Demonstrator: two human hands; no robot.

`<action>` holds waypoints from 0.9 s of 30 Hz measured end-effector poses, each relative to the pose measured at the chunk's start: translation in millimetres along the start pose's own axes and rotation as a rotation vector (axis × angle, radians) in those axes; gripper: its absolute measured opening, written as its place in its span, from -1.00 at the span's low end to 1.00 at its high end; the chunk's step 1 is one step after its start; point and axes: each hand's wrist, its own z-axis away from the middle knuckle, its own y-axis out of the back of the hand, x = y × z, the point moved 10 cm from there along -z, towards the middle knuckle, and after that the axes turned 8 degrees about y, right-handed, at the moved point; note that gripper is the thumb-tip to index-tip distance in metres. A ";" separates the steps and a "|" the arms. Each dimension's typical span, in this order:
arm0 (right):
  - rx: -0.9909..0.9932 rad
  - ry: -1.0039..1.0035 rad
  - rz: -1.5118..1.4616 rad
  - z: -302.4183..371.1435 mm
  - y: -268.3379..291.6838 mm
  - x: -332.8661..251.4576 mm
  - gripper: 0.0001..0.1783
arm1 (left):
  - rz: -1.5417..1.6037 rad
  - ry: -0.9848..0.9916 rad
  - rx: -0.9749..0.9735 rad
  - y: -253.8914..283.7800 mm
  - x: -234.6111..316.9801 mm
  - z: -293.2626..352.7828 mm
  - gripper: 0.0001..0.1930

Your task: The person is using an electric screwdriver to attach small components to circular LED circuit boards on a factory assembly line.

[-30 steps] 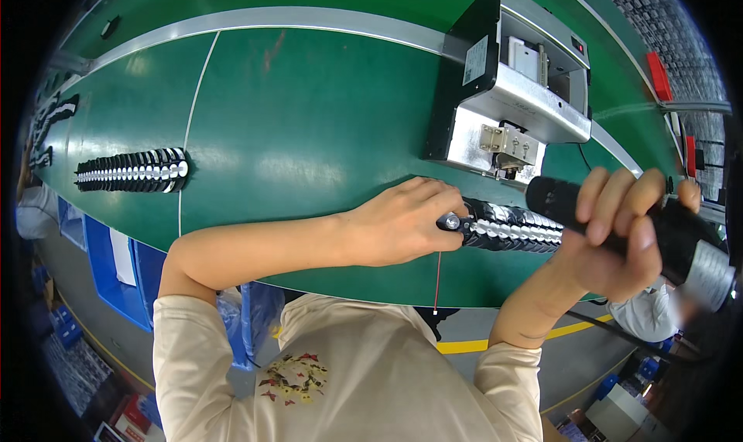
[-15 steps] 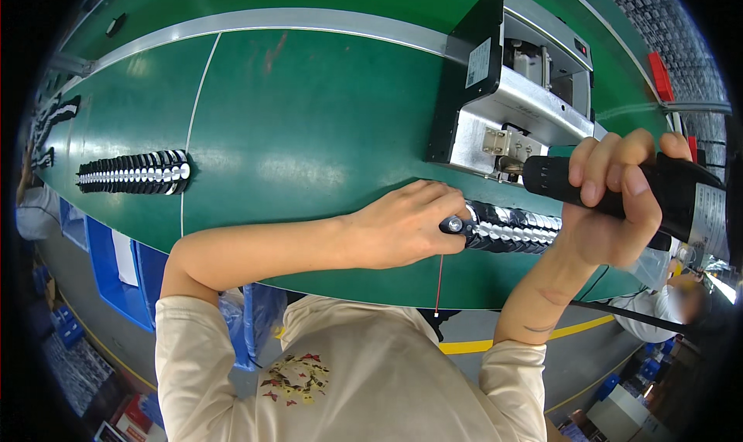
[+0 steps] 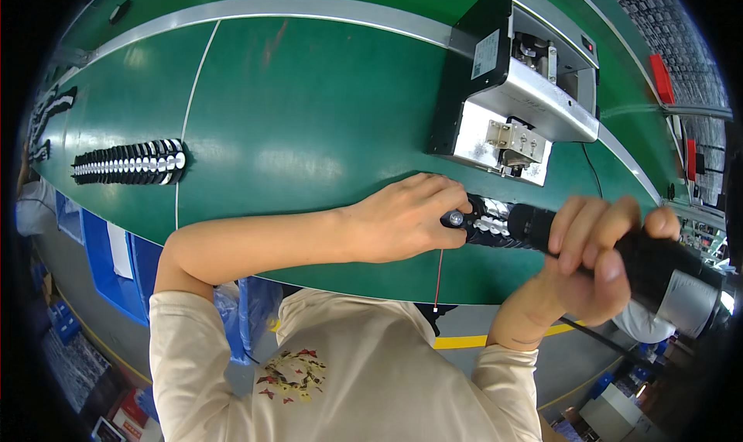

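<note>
My right hand [image 3: 590,256] is wrapped round a thick black cylindrical power tool, apparently an electric screwdriver [image 3: 658,268]. Its narrow end points left, over the right part of a segmented black-and-silver strip of stacked pieces [image 3: 489,224]. Whether the tool touches the strip cannot be made out. With fingers curled, my left hand [image 3: 414,216] grips the strip's left end on the green table. A black end piece with a round metal spot [image 3: 456,219] shows beside its fingertips. From beneath, a thin red wire [image 3: 439,275] with a white plug hangs toward the table's near edge.
A silver-and-black metal machine [image 3: 534,94] stands at the back right, close to the tool. Another segmented strip [image 3: 131,163] lies far left on the green table [image 3: 309,109]. Blue bins [image 3: 116,275] sit below the left near edge. A metal rail runs behind.
My right hand has brought the black tool down and to the left, from beside the machine to over the strip's right part. My left hand keeps its grip in nearly the same place.
</note>
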 end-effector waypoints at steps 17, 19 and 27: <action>-0.119 0.016 0.098 36.6 -14.8 3.3 -0.62 | 0.042 0.010 -0.006 0.3 -1.5 -2.5 -0.86; -0.168 -0.022 0.085 36.1 -16.7 2.9 -0.62 | 0.066 0.020 -0.020 0.3 -0.7 -3.3 -0.84; -0.159 -0.030 0.101 43.0 -19.4 7.6 -0.61 | 0.132 0.075 -0.075 2.6 -3.6 -4.9 -0.78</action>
